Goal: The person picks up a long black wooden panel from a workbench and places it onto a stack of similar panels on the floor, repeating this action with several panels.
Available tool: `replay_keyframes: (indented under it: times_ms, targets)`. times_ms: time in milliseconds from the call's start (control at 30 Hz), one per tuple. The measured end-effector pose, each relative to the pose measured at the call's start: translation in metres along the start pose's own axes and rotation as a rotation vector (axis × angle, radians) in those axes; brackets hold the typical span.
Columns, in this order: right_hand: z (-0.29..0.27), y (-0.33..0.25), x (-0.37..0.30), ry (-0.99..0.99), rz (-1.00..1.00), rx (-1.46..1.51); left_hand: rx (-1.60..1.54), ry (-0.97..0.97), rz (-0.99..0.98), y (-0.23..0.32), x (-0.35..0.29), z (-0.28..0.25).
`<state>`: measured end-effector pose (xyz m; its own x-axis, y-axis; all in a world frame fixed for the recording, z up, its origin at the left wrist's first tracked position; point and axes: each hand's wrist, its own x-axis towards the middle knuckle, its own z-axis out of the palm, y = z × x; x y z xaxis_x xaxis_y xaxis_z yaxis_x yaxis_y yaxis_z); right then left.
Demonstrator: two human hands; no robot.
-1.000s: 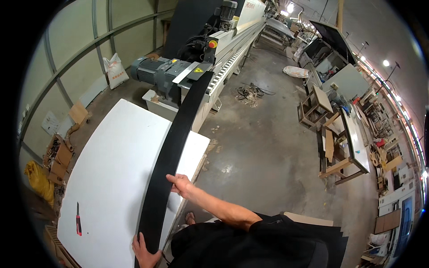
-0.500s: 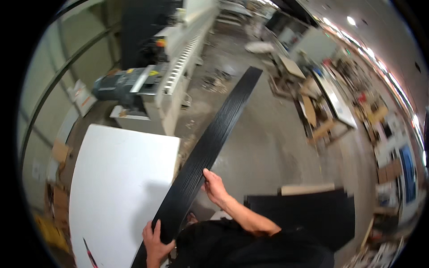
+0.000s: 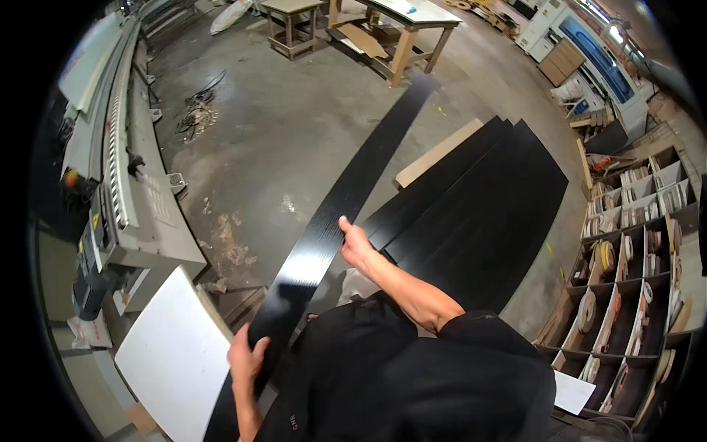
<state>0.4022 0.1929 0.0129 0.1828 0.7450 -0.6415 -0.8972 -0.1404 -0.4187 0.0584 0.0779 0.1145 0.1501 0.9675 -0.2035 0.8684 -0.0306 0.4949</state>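
A long black board (image 3: 335, 214) with a wood-grain face slants away from me, its far end toward the upper right. Near its lower end, my left hand (image 3: 247, 356) grips the board's left edge, thumb on the top face. My right hand (image 3: 355, 243) holds the right edge about midway, thumb on top; its other fingers are hidden beneath. Just right of the board lies a stack of similar black boards (image 3: 471, 206), slightly staggered along one side.
A white-topped table (image 3: 177, 353) stands at the lower left, by a long machine (image 3: 147, 214). A compartment rack (image 3: 626, 265) with edging rolls is at the right. A strip of pale board (image 3: 438, 153) borders the stack. A workbench (image 3: 416, 15) and small table (image 3: 292, 22) stand far off.
My view and body have turned right with the held board, which has swung from over the white table toward the black stack. Both hands keep their grip.
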Motion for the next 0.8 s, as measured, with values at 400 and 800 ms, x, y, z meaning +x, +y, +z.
replay_keyframes:
  times_ms: [400, 800]
  targets:
    - [-0.131, -0.163, 0.155, 0.519, -0.080, 0.187, 0.347, -0.035, -0.616, -0.185, -0.045, -0.091]
    - [-0.201, -0.202, 0.261, 0.685, -0.011, 0.232, -0.007, 0.184, -1.481, -0.125, -0.014, -0.109]
